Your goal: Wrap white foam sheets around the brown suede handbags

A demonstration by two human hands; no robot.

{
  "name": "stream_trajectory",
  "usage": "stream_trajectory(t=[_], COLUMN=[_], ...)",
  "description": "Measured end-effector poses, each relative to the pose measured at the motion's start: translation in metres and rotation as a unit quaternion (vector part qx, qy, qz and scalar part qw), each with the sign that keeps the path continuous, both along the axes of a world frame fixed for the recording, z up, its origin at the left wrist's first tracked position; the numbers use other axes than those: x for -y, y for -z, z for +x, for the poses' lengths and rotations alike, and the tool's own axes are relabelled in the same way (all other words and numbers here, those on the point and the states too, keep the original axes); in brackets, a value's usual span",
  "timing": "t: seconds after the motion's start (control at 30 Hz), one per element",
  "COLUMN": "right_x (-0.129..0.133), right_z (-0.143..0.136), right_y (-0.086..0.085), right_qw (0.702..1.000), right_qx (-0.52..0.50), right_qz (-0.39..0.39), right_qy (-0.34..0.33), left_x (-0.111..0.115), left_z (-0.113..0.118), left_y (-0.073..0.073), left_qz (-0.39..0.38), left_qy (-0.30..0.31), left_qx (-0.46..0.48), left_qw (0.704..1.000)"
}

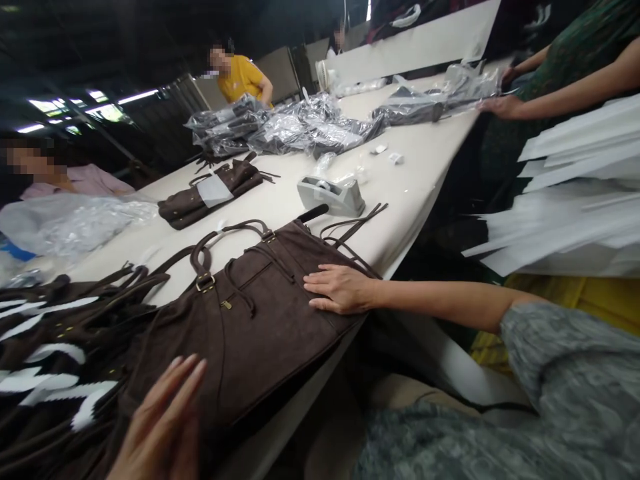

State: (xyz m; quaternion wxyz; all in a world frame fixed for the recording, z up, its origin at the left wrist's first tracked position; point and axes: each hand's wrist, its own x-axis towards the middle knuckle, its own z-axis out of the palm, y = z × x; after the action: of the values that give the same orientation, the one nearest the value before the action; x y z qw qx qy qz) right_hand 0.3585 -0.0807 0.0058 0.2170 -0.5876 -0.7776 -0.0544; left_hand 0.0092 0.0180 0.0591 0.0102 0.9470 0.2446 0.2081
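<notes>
A dark brown handbag (270, 313) lies on its side at the near edge of the white table, its two handles pointing away from me. It has brass-coloured buckles, a small zip pull and thin laces. My right hand (343, 288) rests flat on the bag's right part, fingers stretched out. At the bag's lower left is my left hand (163, 420), open with fingers extended and slightly blurred; whether it touches the bag I cannot tell. Past the handles, a second brown bag (220, 190) carries a pale paper piece across it.
A grey tape dispenser (333, 195) stands behind the bag. Plastic-wrapped bags (300, 127) are heaped further back. More brown bags with white strips (55, 360) crowd the left. White sheets (575, 193) are stacked at right. Co-workers surround the table (425, 150); one handles a wrapped bag.
</notes>
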Motion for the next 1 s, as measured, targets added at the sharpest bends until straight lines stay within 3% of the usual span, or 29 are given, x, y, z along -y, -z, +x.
stream_trajectory(t=[0.1, 0.23, 0.37, 0.5, 0.63, 0.73, 0.8, 0.9, 1.0], right_x=[0.002, 0.020, 0.046, 0.043, 0.007, -0.008, -0.003, 0.020, 0.034], right_z=[0.004, 0.004, -0.001, 0.006, 0.020, 0.024, 0.022, 0.016, 0.012], right_y=[-0.005, -0.012, -0.006, -0.005, -0.018, -0.018, -0.013, -0.001, 0.006], right_qw=[1.000, 0.994, 0.971, 0.952, 0.936, 0.948, 0.964, 0.983, 0.992], right_qx=[-0.006, -0.008, 0.087, 0.184, 0.233, 0.222, 0.191, 0.134, 0.106], right_qz=[-0.016, -0.006, 0.066, 0.149, 0.192, 0.156, 0.106, 0.041, 0.022], right_qy=[-0.008, -0.105, -0.212, -0.196, -0.181, -0.167, -0.152, -0.116, -0.066], left_x=[0.012, 0.018, 0.016, 0.008, -0.013, -0.023, -0.023, -0.017, -0.015], left_z=[0.036, 0.043, 0.031, 0.028, 0.034, 0.041, 0.044, 0.045, 0.042], left_y=[0.006, 0.035, 0.041, 0.037, 0.046, 0.055, 0.057, 0.054, 0.046], left_qz=[0.055, 0.154, 0.211, 0.250, 0.234, 0.185, 0.164, 0.167, 0.188], left_qy=[0.139, 0.132, 0.146, 0.170, 0.108, 0.042, 0.021, 0.038, 0.088], left_qx=[-0.132, -0.201, -0.197, -0.200, -0.227, -0.262, -0.283, -0.288, -0.250], left_qw=[0.980, 0.958, 0.946, 0.932, 0.939, 0.946, 0.945, 0.942, 0.946])
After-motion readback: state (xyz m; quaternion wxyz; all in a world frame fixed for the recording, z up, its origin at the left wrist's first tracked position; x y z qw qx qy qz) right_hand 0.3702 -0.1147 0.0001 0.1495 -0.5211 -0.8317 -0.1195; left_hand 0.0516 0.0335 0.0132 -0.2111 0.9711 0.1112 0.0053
